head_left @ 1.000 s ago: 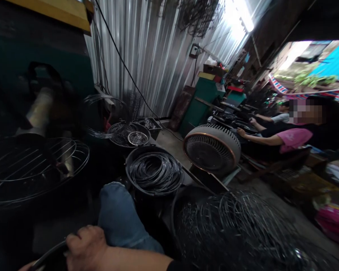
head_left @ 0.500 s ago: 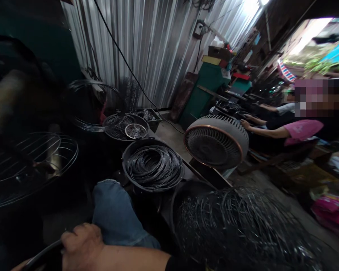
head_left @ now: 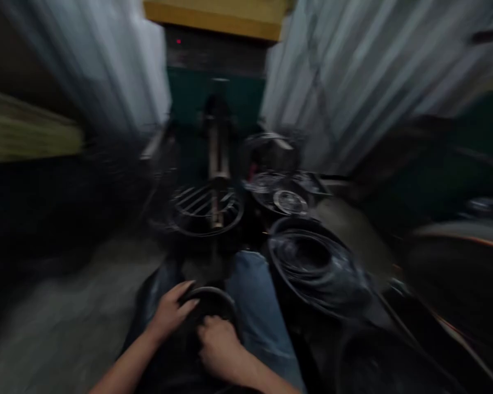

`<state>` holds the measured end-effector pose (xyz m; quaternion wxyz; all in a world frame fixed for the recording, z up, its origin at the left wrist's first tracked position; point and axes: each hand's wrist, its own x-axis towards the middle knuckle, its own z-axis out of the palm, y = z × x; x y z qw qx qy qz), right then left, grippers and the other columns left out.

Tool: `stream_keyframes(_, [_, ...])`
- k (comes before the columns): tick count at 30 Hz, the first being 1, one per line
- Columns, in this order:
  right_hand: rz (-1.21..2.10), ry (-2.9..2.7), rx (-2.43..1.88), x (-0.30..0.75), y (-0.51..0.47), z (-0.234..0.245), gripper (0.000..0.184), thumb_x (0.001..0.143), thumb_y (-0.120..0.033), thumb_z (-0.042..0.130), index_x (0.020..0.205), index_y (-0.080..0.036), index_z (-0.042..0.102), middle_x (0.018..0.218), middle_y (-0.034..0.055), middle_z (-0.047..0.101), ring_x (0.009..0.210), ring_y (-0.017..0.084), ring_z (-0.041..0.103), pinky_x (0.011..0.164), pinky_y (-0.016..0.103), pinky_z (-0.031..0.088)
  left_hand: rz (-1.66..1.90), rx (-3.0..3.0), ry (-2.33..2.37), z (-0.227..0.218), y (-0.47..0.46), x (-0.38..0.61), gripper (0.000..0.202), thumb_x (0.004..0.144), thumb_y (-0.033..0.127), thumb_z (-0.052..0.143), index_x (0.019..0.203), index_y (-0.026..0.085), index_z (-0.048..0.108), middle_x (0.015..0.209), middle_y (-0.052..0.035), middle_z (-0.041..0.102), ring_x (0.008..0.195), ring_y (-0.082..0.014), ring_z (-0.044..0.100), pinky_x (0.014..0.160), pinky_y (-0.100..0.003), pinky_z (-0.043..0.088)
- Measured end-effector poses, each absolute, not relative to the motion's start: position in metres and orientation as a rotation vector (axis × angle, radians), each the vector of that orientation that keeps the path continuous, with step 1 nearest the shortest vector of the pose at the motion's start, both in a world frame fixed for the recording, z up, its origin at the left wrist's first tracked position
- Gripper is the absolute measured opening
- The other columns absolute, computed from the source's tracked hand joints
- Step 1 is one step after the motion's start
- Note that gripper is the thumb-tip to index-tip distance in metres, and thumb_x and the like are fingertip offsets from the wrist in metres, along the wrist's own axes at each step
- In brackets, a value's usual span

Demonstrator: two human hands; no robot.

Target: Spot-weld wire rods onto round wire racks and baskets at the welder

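Observation:
The picture is smeared by motion. A dark round ring (head_left: pixel 213 295) lies in my lap between my blue-jeaned knees. My left hand (head_left: pixel 170 312) rests on its left rim, fingers laid over the edge. My right hand (head_left: pixel 216 342) is curled closed on the near part of the ring. Straight ahead a round wire grille (head_left: pixel 207 208) sits under an upright machine post (head_left: pixel 214 158).
A black tub of coiled wire (head_left: pixel 316 268) stands to the right of my knee. Behind it are more wire rings and a small metal dish (head_left: pixel 290 201). Corrugated metal walls rise on both sides. A green machine body (head_left: pixel 213 93) stands ahead.
The view has swung left from the fan and the seated people to the machine straight ahead. Both hands now show on the ring; before, only my right hand showed gripping it.

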<state>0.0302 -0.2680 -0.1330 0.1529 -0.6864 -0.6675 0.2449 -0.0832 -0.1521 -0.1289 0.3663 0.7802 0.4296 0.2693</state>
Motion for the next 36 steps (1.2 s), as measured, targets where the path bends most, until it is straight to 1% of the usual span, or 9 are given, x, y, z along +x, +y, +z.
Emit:
stream_keyframes(3, [0.811,-2.012,-1.913,0.015,-0.267,-0.134,0.029,0.093,-0.036,0.064,0.121,-0.026,0.062,0.128,0.0078,0.06,0.111,0.022,0.062,0.089,0.037,0.054,0.765,1.892,1.095,-0.124,-0.144,-0.104,0.042,0.073,0.035,0.065,0.11,0.016,0.074,0.113,-0.0099,0.074,0.106,-0.0228,0.07,0.098,-0.035,0.055])
stream_keyframes(11, [1.015,-1.966,-2.104,0.03,-0.261,-0.132,0.027,0.096,-0.038,0.059,0.118,-0.022,0.064,0.123,0.0077,0.063,0.104,0.02,0.064,0.088,0.038,0.055,1.179,2.18,1.132,-0.044,-0.057,-0.135,0.031,0.084,0.03,0.063,0.111,0.02,0.073,0.115,-0.0083,0.073,0.108,-0.0214,0.067,0.103,-0.038,0.052])
stream_keyframes(15, [1.121,-1.895,-2.171,0.039,-0.254,-0.131,0.013,0.086,-0.022,0.064,0.093,-0.021,0.074,0.094,0.0052,0.073,0.092,0.02,0.069,0.082,0.028,0.053,0.993,2.492,1.031,-0.004,0.004,-0.092,0.031,0.083,0.027,0.067,0.112,0.019,0.073,0.118,-0.0085,0.071,0.109,-0.0212,0.064,0.103,-0.036,0.049])
stream_keyframes(19, [1.331,-1.729,-1.967,0.054,-0.249,-0.118,0.027,0.077,-0.012,0.051,0.084,-0.019,0.076,0.086,0.0052,0.076,0.09,0.02,0.071,0.08,0.024,0.049,0.595,2.717,1.0,0.022,0.041,-0.036,0.037,0.085,0.034,0.063,0.12,0.023,0.07,0.123,-0.0053,0.069,0.113,-0.0225,0.061,0.101,-0.035,0.048])
stream_keyframes(24, [1.27,-1.429,-1.792,0.088,-0.257,-0.107,0.035,0.075,-0.027,0.049,0.095,-0.018,0.075,0.093,0.0086,0.077,0.092,0.023,0.071,0.083,0.029,0.052,0.167,2.727,1.05,0.038,0.052,0.016,0.038,0.083,0.042,0.062,0.117,0.027,0.071,0.118,-0.0034,0.071,0.114,-0.0239,0.062,0.095,-0.032,0.049])
stream_keyframes(28, [1.048,-0.952,-1.94,0.121,-0.267,-0.114,0.053,0.066,-0.046,0.062,0.109,-0.015,0.071,0.085,0.0092,0.077,0.079,0.026,0.073,0.073,0.032,0.058,0.007,2.713,1.096,0.04,0.059,0.037,0.034,0.081,0.029,0.061,0.113,0.022,0.072,0.112,-0.0065,0.072,0.108,-0.0242,0.065,0.086,-0.03,0.052])
stream_keyframes(30, [1.02,-0.782,-1.968,0.133,-0.271,-0.119,0.056,0.061,-0.053,0.067,0.102,-0.015,0.073,0.08,0.009,0.076,0.07,0.026,0.072,0.064,0.032,0.058,-0.012,2.733,1.14,0.039,0.065,0.043,0.037,0.08,0.02,0.059,0.116,0.02,0.07,0.112,-0.0077,0.072,0.108,-0.0243,0.066,0.086,-0.029,0.053])
stream_keyframes(32, [1.024,-0.733,-1.967,0.141,-0.274,-0.124,0.052,0.057,-0.056,0.07,0.089,-0.016,0.076,0.078,0.0096,0.076,0.07,0.027,0.072,0.063,0.032,0.059,-0.007,2.734,1.177,0.038,0.07,0.045,0.044,0.078,0.021,0.062,0.122,0.019,0.067,0.117,-0.0092,0.07,0.109,-0.0256,0.066,0.086,-0.03,0.053])
stream_keyframes(36, [0.974,-0.896,-1.947,0.146,-0.278,-0.13,0.043,0.059,-0.056,0.069,0.078,-0.02,0.08,0.089,0.0115,0.078,0.086,0.03,0.074,0.079,0.034,0.06,-0.096,2.722,1.154,0.037,0.074,0.042,0.049,0.072,0.026,0.069,0.12,0.017,0.068,0.117,-0.0101,0.07,0.109,-0.0275,0.066,0.086,-0.03,0.054])
